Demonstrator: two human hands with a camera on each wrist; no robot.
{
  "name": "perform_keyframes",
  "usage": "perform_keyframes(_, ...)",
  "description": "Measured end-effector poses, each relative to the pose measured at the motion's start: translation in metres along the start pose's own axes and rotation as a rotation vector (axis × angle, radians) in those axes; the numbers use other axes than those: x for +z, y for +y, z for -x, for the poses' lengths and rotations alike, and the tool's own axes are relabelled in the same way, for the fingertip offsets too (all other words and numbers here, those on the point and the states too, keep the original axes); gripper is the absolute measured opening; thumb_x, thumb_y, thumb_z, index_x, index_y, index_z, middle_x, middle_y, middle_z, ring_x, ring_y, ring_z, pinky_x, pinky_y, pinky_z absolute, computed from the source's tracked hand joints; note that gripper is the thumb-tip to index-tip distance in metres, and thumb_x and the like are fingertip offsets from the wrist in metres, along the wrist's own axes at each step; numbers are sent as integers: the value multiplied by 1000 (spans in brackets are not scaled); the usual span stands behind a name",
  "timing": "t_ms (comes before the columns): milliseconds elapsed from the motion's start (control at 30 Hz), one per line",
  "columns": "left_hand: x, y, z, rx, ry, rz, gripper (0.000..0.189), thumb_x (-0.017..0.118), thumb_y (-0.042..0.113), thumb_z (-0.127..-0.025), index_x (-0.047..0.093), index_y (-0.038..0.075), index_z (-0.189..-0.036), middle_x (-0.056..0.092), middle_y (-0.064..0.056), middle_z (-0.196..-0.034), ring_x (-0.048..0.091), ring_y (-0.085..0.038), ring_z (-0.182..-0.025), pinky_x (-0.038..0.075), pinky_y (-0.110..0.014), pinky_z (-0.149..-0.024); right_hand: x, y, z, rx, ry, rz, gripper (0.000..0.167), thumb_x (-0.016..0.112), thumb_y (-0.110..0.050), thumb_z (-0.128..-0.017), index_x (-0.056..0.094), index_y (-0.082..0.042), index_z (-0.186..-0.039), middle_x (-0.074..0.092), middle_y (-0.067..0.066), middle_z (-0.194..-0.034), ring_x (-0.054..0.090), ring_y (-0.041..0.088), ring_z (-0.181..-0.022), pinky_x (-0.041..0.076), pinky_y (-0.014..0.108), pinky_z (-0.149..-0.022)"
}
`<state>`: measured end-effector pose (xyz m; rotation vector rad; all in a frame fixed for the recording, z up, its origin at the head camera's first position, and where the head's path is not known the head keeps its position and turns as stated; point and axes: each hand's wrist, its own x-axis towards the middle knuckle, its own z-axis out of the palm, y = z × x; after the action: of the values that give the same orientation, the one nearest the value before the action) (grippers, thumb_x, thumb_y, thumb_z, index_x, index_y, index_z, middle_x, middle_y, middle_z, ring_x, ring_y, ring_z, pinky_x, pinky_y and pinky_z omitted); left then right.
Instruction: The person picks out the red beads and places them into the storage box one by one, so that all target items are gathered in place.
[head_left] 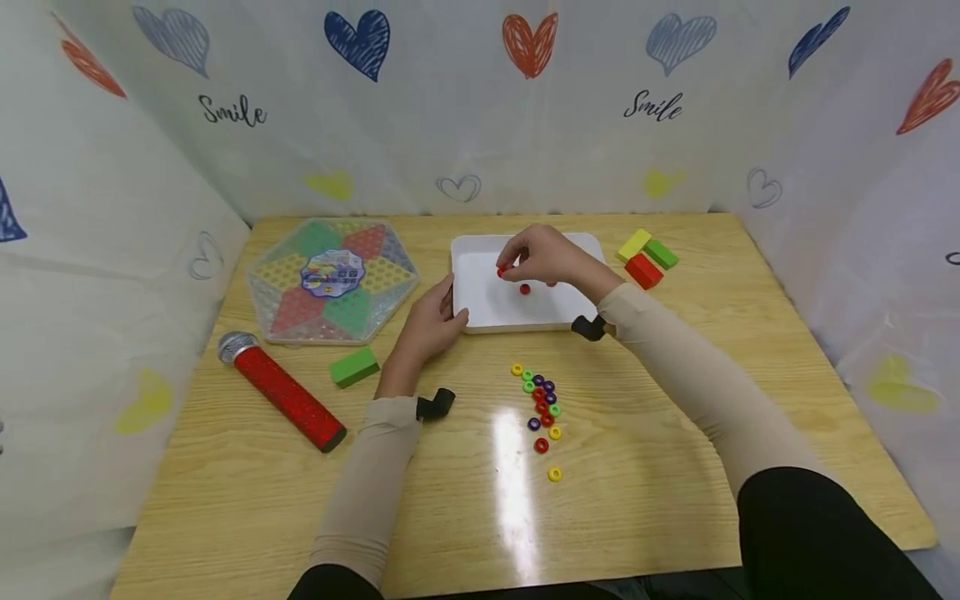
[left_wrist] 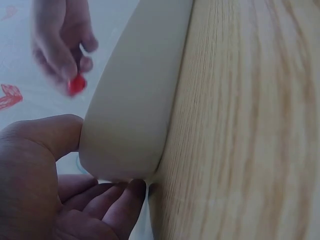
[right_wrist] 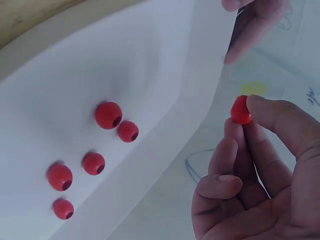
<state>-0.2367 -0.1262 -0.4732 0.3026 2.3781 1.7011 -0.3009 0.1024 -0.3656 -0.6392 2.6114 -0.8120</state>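
Note:
A shallow white tray point(head_left: 483, 310) lies on the table. Its near left corner is held by my left hand point(head_left: 431, 327), thumb on one side and fingers on the other, as the left wrist view shows. Above the tray, my right hand point(head_left: 549, 254) pinches a small red bead point(right_wrist: 241, 111) between thumb and fingertip. Several red beads point(right_wrist: 108, 115) with dark holes lie on the tray floor; in the head view my right hand hides some of them. In front of the tray, loose ring beads in red point(head_left: 542, 446), yellow point(head_left: 555, 474), green point(head_left: 555, 410) and purple point(head_left: 534, 424) form a rough line.
Left of the tray lies a hexagonal board-game box point(head_left: 330, 279). A red microphone point(head_left: 288, 396) and a green block point(head_left: 354, 367) are near my left forearm. Right of the tray sit a red block point(head_left: 643, 271), a yellow block point(head_left: 633, 244) and another green block point(head_left: 662, 254).

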Motion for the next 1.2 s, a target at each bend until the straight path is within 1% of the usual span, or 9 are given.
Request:
perform_keyframes(67, -1, 1, 1, -2, 5, -5, 75, 60, 14, -100, 18, 5, -162, 24, -11, -167, 32, -20, -152, 39, -33, -120, 2, -3, -15, 17, -10, 1, 17, 77, -19, -90, 79, -13, -106, 75, 6, -103, 67, 24, -89, 53, 29, -66)
perform_keyframes(200, -2, 2, 1, 9, 2, -12, 76, 60, 14, -100, 17, 5, -162, 24, -11, -168, 31, -20, -152, 39, -35, -119, 8, -6, -40, 24, -12, -6, 19, 77, -20, -90, 79, -14, -108, 75, 5, -106, 68, 24, -92, 54, 30, -70)
perform_keyframes(300, -2, 2, 1, 9, -5, -9, 76, 60, 14, -100, 17, 6, -162, 23, -11, -168, 31, -20, -152, 40, -35, -119, 13, -2, -54, 25, -1, -3, 20, 77, -21, -90, 78, -13, -108, 75, 4, -107, 65, 19, -95, 55, 29, -78)
perform_keyframes(433, 1, -2, 0, -1, -14, -7, 76, 60, 13, -100, 17, 7, -163, 25, -10, -168, 32, -19, -152, 40, -35, -119, 20, 5, -67, 59, -9, 4, 21, 77, -22, -90, 78, -12, -109, 73, 5, -107, 61, 18, -93, 53, 29, -78)
perform_keyframes(567, 3, -4, -1, 1, -20, -6, 76, 60, 14, -100, 17, 8, -163, 25, -9, -168, 32, -18, -152, 40, -34, -119, 24, 7, -73, 96, -18, 17, 21, 76, -21, -91, 78, -10, -109, 72, 6, -107, 60, 19, -93, 53, 30, -79)
perform_keyframes(700, 3, -4, 0, 23, -15, -9, 76, 60, 14, -100, 17, 7, -163, 25, -10, -168, 32, -18, -152, 40, -34, -119, 26, 5, -76, 125, -19, 9, 20, 77, -19, -90, 78, -9, -109, 72, 6, -108, 61, 20, -95, 53, 30, -81)
perform_keyframes(833, 2, -4, 0, 33, -11, -23, 75, 60, 14, -100, 18, 6, -163, 25, -10, -167, 33, -19, -151, 40, -34, -119, 27, 2, -80, 162, -35, 6, 20, 77, -18, -90, 78, -9, -108, 72, 7, -108, 60, 20, -94, 52, 29, -79)
perform_keyframes(1033, -1, -4, 2, 29, -7, -27, 75, 60, 14, -100, 18, 6, -162, 27, -12, -167, 34, -21, -151, 40, -34, -119, 33, -1, -84, 171, -48, 61, 17, 75, -16, -90, 78, -8, -105, 73, 8, -106, 58, 19, -90, 51, 28, -73)
perform_keyframes(1200, -3, -4, 3, 32, -9, -25, 75, 60, 14, -101, 17, 7, -162, 26, -12, -167, 34, -21, -151, 40, -34, -119, 38, -2, -86, 179, -53, 88, 14, 75, -16, -91, 79, -10, -103, 73, 6, -103, 58, 18, -86, 48, 27, -65)
